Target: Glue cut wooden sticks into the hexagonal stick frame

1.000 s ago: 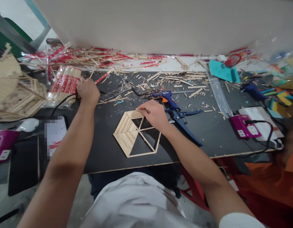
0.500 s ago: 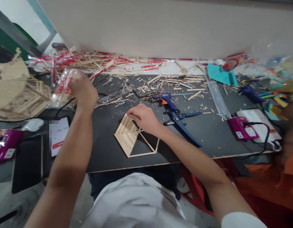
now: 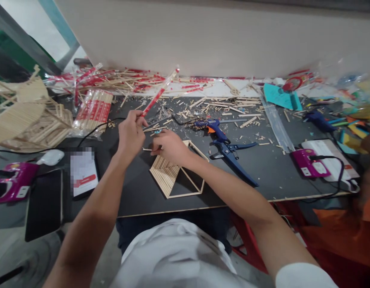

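Observation:
My left hand (image 3: 131, 134) is closed on the lower end of a red-and-clear wrapped pair of chopsticks (image 3: 161, 92), which slants up to the right. Beside it, my right hand (image 3: 168, 147) is pinched over the upper left of a wooden stick frame (image 3: 185, 196). A short stick end (image 3: 147, 149) pokes out left of its fingertips. The frame lies on the dark table, its left part filled with parallel sticks (image 3: 165, 178), its right part open with bare struts.
A blue glue gun (image 3: 216, 130) and blue cutters (image 3: 235, 162) lie right of the frame. Wrapped chopsticks (image 3: 93, 110), a phone (image 3: 84, 172) and a stick-built piece (image 3: 19, 116) are at left. Scraps and a teal paper (image 3: 281, 96) lie farther back.
My left hand has come from the chopstick bundle toward the middle with a wrapped pair. My right hand has shifted slightly left, and a stick end now shows at its fingers.

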The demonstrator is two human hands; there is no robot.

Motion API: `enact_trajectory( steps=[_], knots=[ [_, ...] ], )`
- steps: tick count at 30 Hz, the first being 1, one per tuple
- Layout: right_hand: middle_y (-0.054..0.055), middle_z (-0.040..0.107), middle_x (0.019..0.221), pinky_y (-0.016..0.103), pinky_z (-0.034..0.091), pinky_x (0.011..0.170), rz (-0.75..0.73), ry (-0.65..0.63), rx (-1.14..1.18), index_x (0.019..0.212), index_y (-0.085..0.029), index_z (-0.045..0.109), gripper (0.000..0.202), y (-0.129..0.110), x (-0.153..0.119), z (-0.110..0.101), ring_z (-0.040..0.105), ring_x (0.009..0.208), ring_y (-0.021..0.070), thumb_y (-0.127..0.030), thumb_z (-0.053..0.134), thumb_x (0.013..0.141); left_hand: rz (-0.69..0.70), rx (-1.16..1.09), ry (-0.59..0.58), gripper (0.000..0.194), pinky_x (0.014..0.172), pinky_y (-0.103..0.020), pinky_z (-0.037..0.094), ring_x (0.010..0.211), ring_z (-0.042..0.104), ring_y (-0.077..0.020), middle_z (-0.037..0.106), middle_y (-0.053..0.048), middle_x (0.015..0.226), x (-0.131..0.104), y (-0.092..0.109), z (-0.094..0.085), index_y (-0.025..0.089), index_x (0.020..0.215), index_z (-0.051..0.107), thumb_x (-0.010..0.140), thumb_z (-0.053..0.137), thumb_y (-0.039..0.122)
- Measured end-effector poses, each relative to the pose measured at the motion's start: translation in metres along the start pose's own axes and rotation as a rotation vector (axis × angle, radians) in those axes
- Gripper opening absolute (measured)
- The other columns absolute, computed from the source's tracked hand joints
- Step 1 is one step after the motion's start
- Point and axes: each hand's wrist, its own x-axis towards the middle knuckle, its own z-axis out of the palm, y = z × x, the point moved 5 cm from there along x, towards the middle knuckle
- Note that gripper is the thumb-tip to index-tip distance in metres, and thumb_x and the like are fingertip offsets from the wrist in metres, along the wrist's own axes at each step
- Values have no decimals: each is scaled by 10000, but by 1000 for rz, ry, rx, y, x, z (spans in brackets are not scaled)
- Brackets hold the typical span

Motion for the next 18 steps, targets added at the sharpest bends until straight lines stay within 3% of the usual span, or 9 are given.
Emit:
enact_trajectory(
  steps=[3, 6, 9, 13, 18],
  knots=[
    [-4, 658, 703, 308, 434, 730, 164, 209, 166, 666, -197, 608, 357, 11, -23, -38, 586, 730, 159, -395, 885, 775, 148, -41, -78, 196, 740, -287, 484, 737, 658, -168, 721, -12, 819, -11, 15, 8, 209, 1069, 601, 998, 419, 217],
    [-27, 621, 662, 272, 416, 565, 341, 505, 534, 812, -215, 623, 490, 32, -55, -71, 537, 579, 115, -685, 763, 806, 293, -88, -224, 264, 772, -276, 505, 767, 681, -168, 720, -24, 826, -22, 33, 19, 187, 1085, 640, 993, 392, 175],
    [-49, 618, 622, 238, 361, 445, 366, 665, 767, 854, -234, 635, 513, 49, -80, -86, 496, 471, 81, -718, 779, 765, 366, -106, -291, 277, 810, -282, 522, 832, 714, -185, 743, -48, 856, -30, 40, 28, 168, 1098, 674, 998, 416, 167],
    [-65, 603, 575, 211, 349, 398, 393, 781, 830, 762, -231, 639, 504, 59, -94, -88, 493, 438, 63, -669, 872, 672, 376, -111, -273, 254, 775, -284, 535, 862, 740, -206, 777, -89, 913, -31, 34, 35, 157, 1004, 720, 998, 468, 190],
    [-50, 665, 597, 211, 412, 414, 354, 681, 863, 778, -230, 654, 435, 40, -83, -63, 559, 458, 77, -603, 870, 720, 393, -165, -199, 267, 708, -264, 524, 737, 716, -175, 762, -52, 802, -30, 40, 25, 177, 905, 741, 987, 488, 198]
  ],
)
